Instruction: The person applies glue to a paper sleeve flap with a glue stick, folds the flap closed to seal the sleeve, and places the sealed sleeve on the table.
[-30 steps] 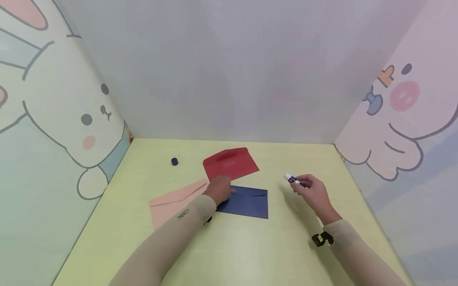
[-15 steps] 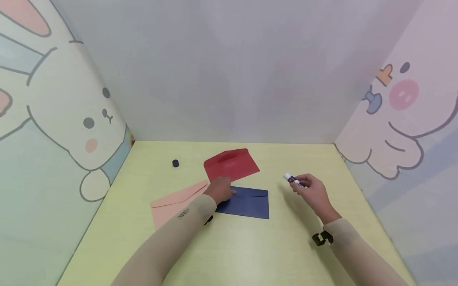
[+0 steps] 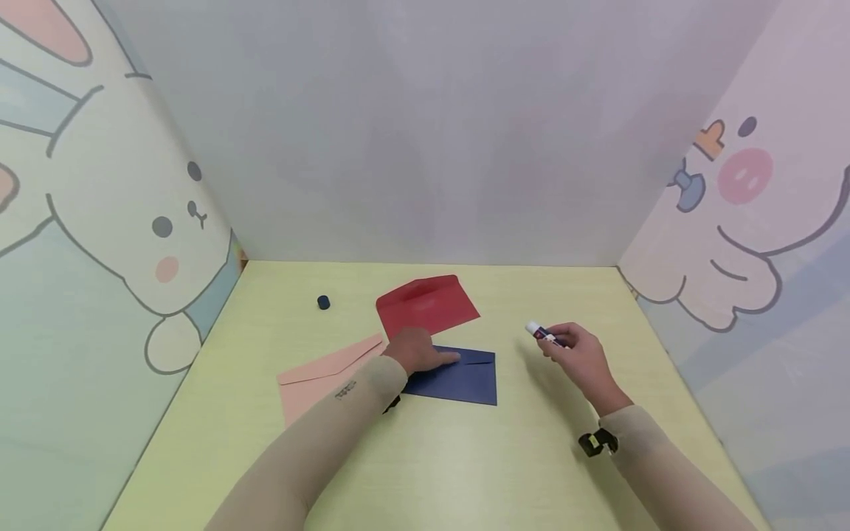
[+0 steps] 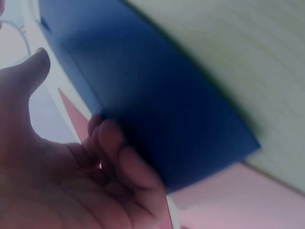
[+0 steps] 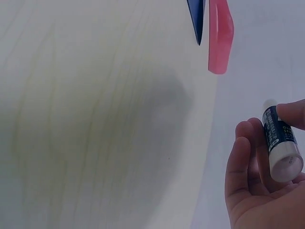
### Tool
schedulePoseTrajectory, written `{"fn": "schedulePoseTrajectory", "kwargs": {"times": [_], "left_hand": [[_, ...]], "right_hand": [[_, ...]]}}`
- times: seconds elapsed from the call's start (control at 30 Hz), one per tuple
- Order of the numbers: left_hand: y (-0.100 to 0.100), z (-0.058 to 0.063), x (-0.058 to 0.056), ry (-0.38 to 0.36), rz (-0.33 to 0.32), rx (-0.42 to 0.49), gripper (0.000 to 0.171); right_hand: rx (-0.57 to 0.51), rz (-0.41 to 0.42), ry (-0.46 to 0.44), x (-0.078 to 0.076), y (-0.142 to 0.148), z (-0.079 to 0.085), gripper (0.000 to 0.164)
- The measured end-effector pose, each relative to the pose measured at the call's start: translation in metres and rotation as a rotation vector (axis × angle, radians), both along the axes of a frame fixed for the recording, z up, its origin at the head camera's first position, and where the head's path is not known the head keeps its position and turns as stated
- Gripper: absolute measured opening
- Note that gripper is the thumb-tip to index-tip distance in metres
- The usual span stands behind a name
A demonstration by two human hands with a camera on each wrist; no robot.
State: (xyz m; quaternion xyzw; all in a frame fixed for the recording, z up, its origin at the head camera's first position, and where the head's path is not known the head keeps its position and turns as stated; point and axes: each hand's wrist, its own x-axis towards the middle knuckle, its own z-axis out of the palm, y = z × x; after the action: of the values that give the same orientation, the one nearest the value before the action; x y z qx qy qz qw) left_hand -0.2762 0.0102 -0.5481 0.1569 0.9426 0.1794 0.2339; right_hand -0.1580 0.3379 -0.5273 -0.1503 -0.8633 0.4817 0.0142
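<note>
A blue envelope (image 3: 458,380) lies flap side up on the table. My left hand (image 3: 417,351) rests on its left part, the thumb stretched out along the flap. In the left wrist view, the loosely curled fingers (image 4: 138,167) touch the blue envelope (image 4: 152,95) near its edge while the thumb stands apart from them. My right hand (image 3: 584,361) holds a glue stick (image 3: 547,335) above the table, to the right of the envelope. In the right wrist view, the glue stick (image 5: 279,131) is uncapped, white glue showing at its top end, between thumb and fingers.
A red envelope (image 3: 432,306) with its flap raised lies behind the blue one. To the left is a pink envelope (image 3: 325,376), partly under my left forearm. A small dark cap (image 3: 323,302) stands at the back left. A grey wall (image 3: 425,147) rises behind the table (image 3: 425,472).
My left hand has shifted slightly right on the blue envelope, its thumb now reaching farther along the flap. The right hand and the glue stick have stayed in place.
</note>
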Motion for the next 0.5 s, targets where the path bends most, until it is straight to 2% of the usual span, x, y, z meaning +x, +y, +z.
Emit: {"fn": "schedulePoseTrajectory", "kwargs": {"times": [0.23, 0.5], "left_hand": [[0.011, -0.003, 0.014, 0.116, 0.060, -0.114, 0.071], [0.014, -0.001, 0.019, 0.142, 0.086, -0.119, 0.070]], "right_hand": [[-0.024, 0.002, -0.009, 0.000, 0.001, -0.001, 0.051], [-0.026, 0.010, -0.011, -0.002, 0.003, -0.004, 0.052]]}}
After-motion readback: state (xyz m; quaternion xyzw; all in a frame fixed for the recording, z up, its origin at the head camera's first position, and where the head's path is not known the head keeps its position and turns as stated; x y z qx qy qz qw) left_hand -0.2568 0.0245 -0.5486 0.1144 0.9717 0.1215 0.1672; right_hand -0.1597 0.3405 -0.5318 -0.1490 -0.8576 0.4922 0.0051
